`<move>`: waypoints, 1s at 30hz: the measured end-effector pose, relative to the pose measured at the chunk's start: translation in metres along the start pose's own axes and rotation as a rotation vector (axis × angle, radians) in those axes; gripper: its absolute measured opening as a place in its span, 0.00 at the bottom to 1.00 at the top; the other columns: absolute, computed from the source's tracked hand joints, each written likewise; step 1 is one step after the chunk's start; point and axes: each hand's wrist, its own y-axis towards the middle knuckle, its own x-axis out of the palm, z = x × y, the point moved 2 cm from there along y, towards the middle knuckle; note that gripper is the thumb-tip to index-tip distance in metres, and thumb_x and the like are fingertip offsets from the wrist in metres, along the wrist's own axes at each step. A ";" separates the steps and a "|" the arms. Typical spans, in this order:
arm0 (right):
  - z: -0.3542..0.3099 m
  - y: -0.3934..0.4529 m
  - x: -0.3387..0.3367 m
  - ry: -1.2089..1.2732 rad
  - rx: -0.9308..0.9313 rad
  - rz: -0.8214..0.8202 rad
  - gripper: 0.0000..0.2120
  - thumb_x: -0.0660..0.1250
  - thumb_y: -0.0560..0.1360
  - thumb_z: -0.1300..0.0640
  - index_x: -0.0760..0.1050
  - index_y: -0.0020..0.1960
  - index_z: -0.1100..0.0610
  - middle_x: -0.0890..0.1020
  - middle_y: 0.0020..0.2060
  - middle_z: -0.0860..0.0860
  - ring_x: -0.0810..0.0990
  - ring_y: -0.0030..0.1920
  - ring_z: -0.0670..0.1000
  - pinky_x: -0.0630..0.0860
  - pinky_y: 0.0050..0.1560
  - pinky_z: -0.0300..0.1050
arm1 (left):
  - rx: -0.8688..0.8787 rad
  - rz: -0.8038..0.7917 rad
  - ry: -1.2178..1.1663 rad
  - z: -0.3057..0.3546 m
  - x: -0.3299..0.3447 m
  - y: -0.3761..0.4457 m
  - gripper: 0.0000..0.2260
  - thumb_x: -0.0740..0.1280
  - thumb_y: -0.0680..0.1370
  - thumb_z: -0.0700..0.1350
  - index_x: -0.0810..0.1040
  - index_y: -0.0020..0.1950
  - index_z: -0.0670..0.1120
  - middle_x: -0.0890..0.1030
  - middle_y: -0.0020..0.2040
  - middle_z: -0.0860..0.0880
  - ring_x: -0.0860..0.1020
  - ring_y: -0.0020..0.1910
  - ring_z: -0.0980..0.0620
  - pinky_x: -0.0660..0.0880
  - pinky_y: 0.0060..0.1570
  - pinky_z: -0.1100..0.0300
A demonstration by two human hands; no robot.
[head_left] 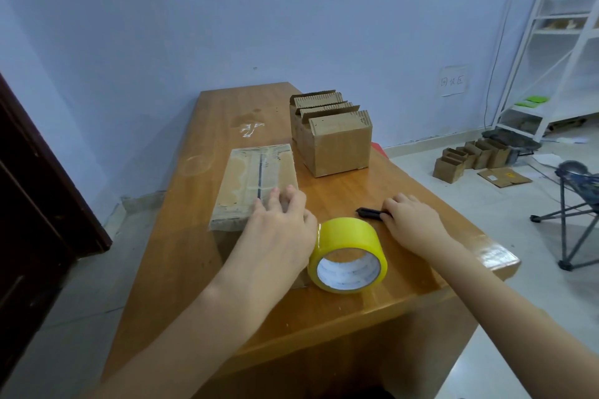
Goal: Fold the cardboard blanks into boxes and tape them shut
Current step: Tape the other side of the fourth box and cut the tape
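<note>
Left hand rests fingers-spread on taped box, arm extended. Right hand grips black cutter on desk, beside tape.

Head cam, near, looks fwd/down over wooden table.
</note>
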 end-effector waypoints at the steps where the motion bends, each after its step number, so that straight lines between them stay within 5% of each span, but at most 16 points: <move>1: -0.002 -0.002 -0.001 -0.012 -0.011 0.018 0.12 0.53 0.82 0.50 0.69 0.60 0.55 0.74 0.56 0.52 0.73 0.57 0.54 0.68 0.45 0.44 | 0.015 -0.010 0.028 0.001 -0.001 0.001 0.17 0.56 0.80 0.42 0.65 0.68 0.38 0.57 0.73 0.32 0.63 0.70 0.32 0.67 0.65 0.43; 5: -0.009 -0.018 -0.026 0.120 0.056 0.214 0.10 0.50 0.83 0.50 0.65 0.57 0.55 0.77 0.43 0.51 0.75 0.38 0.56 0.63 0.29 0.45 | 0.032 -0.020 0.048 0.002 -0.008 0.000 0.20 0.53 0.81 0.46 0.60 0.72 0.40 0.52 0.74 0.34 0.59 0.72 0.33 0.65 0.67 0.44; 9: -0.028 -0.053 -0.076 0.522 -0.006 0.326 0.08 0.53 0.82 0.52 0.68 0.56 0.53 0.73 0.29 0.51 0.73 0.29 0.54 0.66 0.30 0.47 | 0.065 0.067 -0.053 -0.013 -0.020 -0.008 0.27 0.51 0.82 0.51 0.44 0.78 0.47 0.56 0.76 0.43 0.66 0.70 0.45 0.71 0.56 0.57; 15: -0.065 -0.112 -0.118 1.169 -0.026 -0.261 0.08 0.52 0.82 0.62 0.68 0.57 0.58 0.75 0.32 0.53 0.73 0.25 0.50 0.74 0.28 0.45 | 0.056 0.084 -0.250 -0.038 -0.028 -0.011 0.22 0.51 0.82 0.55 0.57 0.75 0.50 0.75 0.64 0.53 0.77 0.56 0.53 0.67 0.44 0.64; 20: -0.081 -0.126 -0.115 0.919 -0.153 -0.188 0.13 0.55 0.82 0.56 0.70 0.66 0.53 0.75 0.32 0.49 0.68 0.26 0.47 0.68 0.28 0.42 | 0.067 0.097 -0.391 -0.045 -0.027 -0.009 0.21 0.54 0.81 0.55 0.61 0.74 0.53 0.76 0.63 0.54 0.77 0.54 0.55 0.69 0.44 0.65; 25: -0.085 -0.127 -0.108 0.790 -0.065 0.002 0.14 0.55 0.82 0.53 0.73 0.65 0.52 0.71 0.28 0.45 0.66 0.25 0.43 0.61 0.25 0.34 | 0.077 0.088 -0.401 -0.046 -0.024 -0.011 0.22 0.56 0.80 0.51 0.60 0.75 0.53 0.73 0.68 0.55 0.75 0.59 0.54 0.72 0.52 0.61; 30: -0.098 -0.117 -0.107 0.724 -0.034 -0.028 0.15 0.53 0.83 0.54 0.74 0.64 0.55 0.70 0.31 0.46 0.66 0.28 0.44 0.58 0.25 0.33 | 0.093 0.054 -0.365 -0.047 -0.020 -0.007 0.25 0.56 0.79 0.43 0.57 0.76 0.53 0.71 0.70 0.53 0.76 0.59 0.51 0.74 0.55 0.57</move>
